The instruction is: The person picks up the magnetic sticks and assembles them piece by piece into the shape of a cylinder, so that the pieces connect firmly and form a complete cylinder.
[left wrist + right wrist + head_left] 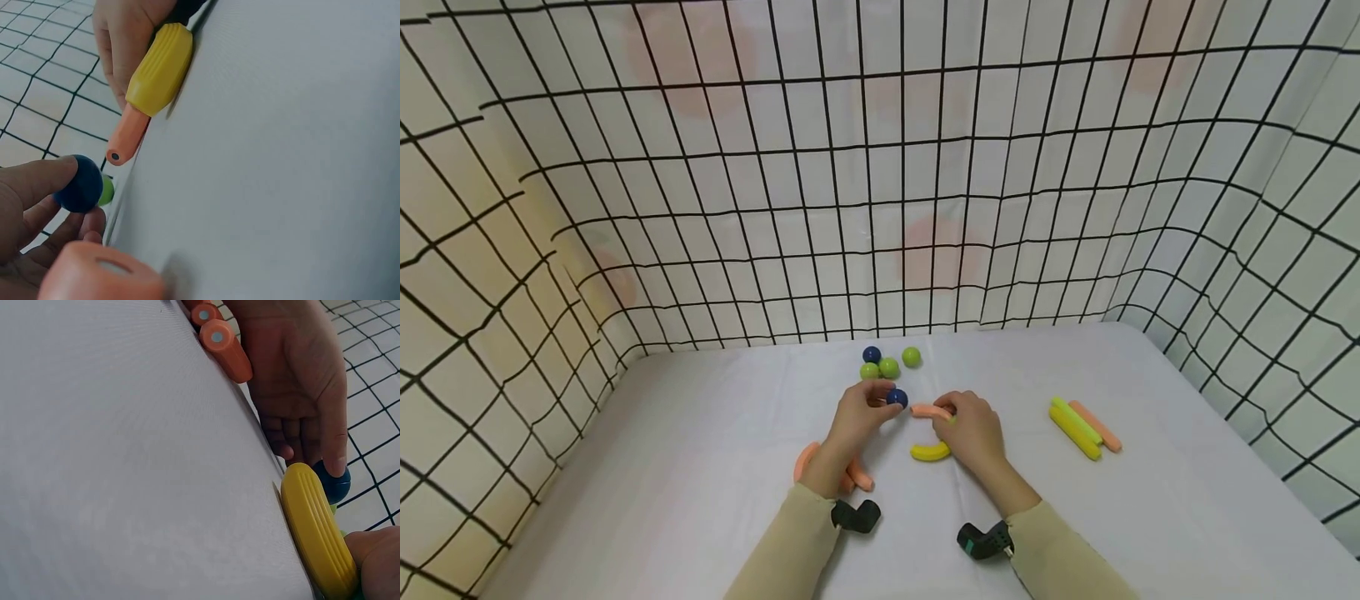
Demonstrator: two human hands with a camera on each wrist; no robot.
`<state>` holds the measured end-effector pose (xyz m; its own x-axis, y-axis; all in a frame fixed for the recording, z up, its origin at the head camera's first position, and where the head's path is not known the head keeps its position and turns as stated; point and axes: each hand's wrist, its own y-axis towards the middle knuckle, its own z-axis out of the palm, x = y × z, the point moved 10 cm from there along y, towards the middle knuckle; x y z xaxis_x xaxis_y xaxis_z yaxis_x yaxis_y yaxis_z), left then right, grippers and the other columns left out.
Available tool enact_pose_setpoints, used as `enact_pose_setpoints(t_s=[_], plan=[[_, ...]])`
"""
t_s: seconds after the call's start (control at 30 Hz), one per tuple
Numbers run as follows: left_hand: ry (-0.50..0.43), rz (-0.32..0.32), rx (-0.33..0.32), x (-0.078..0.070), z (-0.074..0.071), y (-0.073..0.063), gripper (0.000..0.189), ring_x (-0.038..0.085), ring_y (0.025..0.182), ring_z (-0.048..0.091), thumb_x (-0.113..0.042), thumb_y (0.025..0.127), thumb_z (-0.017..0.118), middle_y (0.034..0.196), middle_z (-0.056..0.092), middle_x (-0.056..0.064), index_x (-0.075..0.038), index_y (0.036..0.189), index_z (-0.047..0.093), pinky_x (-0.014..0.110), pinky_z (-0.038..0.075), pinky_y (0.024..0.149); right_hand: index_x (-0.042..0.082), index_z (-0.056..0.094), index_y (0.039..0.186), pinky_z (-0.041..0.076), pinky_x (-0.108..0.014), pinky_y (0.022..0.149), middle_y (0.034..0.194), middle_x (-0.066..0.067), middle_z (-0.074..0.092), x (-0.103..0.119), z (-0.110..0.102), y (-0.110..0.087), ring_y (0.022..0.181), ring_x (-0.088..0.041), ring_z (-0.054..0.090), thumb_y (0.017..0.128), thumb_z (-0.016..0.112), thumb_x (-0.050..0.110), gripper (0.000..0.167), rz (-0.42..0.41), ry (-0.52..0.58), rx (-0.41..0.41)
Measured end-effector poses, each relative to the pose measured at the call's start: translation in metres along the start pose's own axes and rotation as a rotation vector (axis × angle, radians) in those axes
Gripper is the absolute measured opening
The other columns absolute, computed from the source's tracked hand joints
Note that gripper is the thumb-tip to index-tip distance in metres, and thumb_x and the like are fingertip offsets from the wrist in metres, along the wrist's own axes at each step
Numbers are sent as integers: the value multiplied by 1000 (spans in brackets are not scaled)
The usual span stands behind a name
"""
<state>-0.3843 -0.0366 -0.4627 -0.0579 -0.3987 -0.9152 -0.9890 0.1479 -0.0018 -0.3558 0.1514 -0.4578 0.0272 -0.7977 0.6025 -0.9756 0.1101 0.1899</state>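
Two hands work close together: the left hand (857, 412) pinches a glossy dark-blue ball (897, 400) just beside a smooth orange stick (928, 411). At that stick's other end the right hand (973, 429) curls its fingers; its grip I cannot tell. Only the left wrist view shows a dark spot (115, 156) in the stick's tip. White cloth (1026, 433) lies bare rightward; black wire grid (917, 200) bounds the back and sides.
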Motion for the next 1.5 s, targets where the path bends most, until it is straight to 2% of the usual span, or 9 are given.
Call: enact_pose_setpoints(t_s=[0.23,0.4,0.7,0.93,1.07,1.17,1.27,1.37,1.5], plan=[[12,41,23,-2,1,-1,35,17,98,61,-20,87,79,112,69,5,-13,119,68,29,53,82,12,73,106,41,-31,69,91,-5,64,-1,-3,-1,78,-19,55,86,74,22,23,0,20,-23],[62,76,42,-4,5,-1,33,16,95,62,-22,86,80,109,71,3,-14,116,69,28,53,79,12,72,105,41,-29,67,89,-4,63,-2,-3,-1,75,-18,54,85,75,22,23,-10,8,-43],[102,86,47,-6,8,-1,32,15,91,61,-22,85,81,106,70,2,-14,114,69,27,52,76,12,71,105,41,-31,69,90,-4,63,-2,-4,-1,76,-19,53,86,74,23,23,-21,-15,-57],[129,92,45,-8,8,-4,32,15,87,57,-18,84,81,104,68,4,-12,114,68,24,49,72,14,71,106,40,-31,70,89,-2,62,-1,-2,-1,79,-18,52,87,72,24,21,-42,-43,-39],[128,105,48,-10,8,-4,32,16,90,60,-19,85,81,107,70,5,-11,114,68,25,51,74,14,71,107,43,-31,72,93,-3,64,-1,-3,0,81,-18,54,88,72,25,22,-62,-8,-10],[110,100,50,-9,7,-3,32,16,94,62,-21,86,79,112,71,6,-11,115,69,28,53,76,14,70,112,45,-33,77,99,-4,66,-2,-4,0,86,-18,56,90,71,26,25,-78,62,45],[49,64,34,-5,5,-1,30,16,96,65,-24,90,75,115,71,5,-10,117,69,28,54,77,17,67,119,46,-33,81,108,-2,66,-6,-3,0,91,-16,56,93,70,28,28,-99,134,116],[-37,11,-15,2,0,1,28,15,92,66,-25,95,68,111,70,5,-9,119,68,27,53,73,20,65,121,47,-33,85,115,0,65,-10,-3,-1,94,-15,56,94,69,31,29,-140,185,177],[-138,-19,-82,4,-7,1,26,16,84,66,-23,98,64,106,69,7,-8,118,68,27,52,67,24,65,117,49,-34,90,116,5,63,-17,-6,-5,98,-13,55,93,72,31,26,-195,214,224]])
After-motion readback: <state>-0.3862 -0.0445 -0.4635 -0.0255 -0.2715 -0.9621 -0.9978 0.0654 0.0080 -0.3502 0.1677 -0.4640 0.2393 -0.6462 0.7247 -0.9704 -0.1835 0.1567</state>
